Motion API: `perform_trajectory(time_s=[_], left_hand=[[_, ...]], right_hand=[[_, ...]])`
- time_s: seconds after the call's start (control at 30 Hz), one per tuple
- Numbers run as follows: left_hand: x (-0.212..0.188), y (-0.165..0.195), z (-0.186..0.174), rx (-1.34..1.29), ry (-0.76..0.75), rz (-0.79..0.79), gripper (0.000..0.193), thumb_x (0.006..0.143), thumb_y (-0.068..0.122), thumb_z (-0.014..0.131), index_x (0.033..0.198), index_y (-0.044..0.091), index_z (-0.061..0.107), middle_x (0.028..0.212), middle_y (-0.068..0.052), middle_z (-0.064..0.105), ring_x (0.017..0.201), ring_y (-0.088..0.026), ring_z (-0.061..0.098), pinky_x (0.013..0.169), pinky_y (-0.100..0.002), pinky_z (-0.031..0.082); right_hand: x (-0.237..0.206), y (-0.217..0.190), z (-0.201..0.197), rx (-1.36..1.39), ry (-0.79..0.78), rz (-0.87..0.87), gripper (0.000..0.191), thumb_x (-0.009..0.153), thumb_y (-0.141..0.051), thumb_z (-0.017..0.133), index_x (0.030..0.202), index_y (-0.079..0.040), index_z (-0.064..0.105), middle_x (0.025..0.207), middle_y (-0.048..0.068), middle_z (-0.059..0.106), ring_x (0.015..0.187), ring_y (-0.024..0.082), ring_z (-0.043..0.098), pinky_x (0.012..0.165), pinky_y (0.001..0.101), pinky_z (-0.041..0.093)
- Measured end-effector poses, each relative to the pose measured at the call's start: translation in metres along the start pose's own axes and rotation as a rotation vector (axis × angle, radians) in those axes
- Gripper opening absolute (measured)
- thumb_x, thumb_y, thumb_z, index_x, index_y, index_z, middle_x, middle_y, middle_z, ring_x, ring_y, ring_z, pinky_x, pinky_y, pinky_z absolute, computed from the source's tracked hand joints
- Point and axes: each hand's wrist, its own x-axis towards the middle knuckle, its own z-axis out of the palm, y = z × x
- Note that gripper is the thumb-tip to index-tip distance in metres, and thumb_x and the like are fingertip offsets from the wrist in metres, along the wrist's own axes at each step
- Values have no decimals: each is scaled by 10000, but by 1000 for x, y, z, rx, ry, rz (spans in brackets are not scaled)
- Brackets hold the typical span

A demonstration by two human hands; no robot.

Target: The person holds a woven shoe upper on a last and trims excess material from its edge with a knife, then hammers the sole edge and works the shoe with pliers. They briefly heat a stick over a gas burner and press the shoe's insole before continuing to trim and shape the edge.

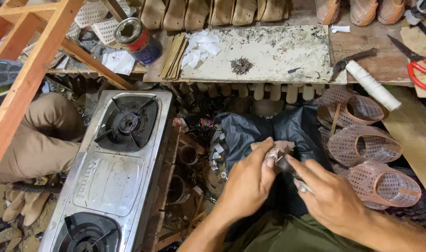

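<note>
Hands at lower centre are working a mesh shoe upper (279, 149): left hand (247, 184) is pinching its soft, light fabric edge, right hand (332, 200) is clamping a small metal tool (287, 167); stove (115, 172) is sitting lower left.

Left hand (248, 182) covers most of the mesh shoe piece (279, 148); metal tool (292, 171) partly buried in right hand (329, 198), type unclear. Red scissors (420, 65) and lower stove burner (84, 233) cut by edges.
</note>
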Motion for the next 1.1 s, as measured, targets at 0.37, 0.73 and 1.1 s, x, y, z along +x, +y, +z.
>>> perform_trajectory(time_s=[0.37,0.73,1.1], left_hand=[[-5,4,13,82,-197,-32,488,994,172,566,1417,-40,447,1425,-293,587,1028,-496,671,850,-521,562],[-8,-12,-5,-70,-127,-74,414,1105,188,474,1453,-36,491,1391,-306,627,1235,-482,645,1052,-485,522],[-19,0,18,98,-194,-135,499,975,177,545,1424,-25,456,1481,-274,553,1075,-480,659,915,-503,557]], right_hand=[[20,-9,-85,-441,-583,74,758,863,-227,646,1584,-248,414,1096,25,572,853,257,714,749,399,567],[0,-2,22,-211,238,-291,720,711,-36,653,1414,-16,502,928,140,585,750,340,677,634,439,552],[-4,3,-46,-24,-408,71,746,841,-117,656,1558,-151,450,1027,100,607,784,293,698,682,394,549]])
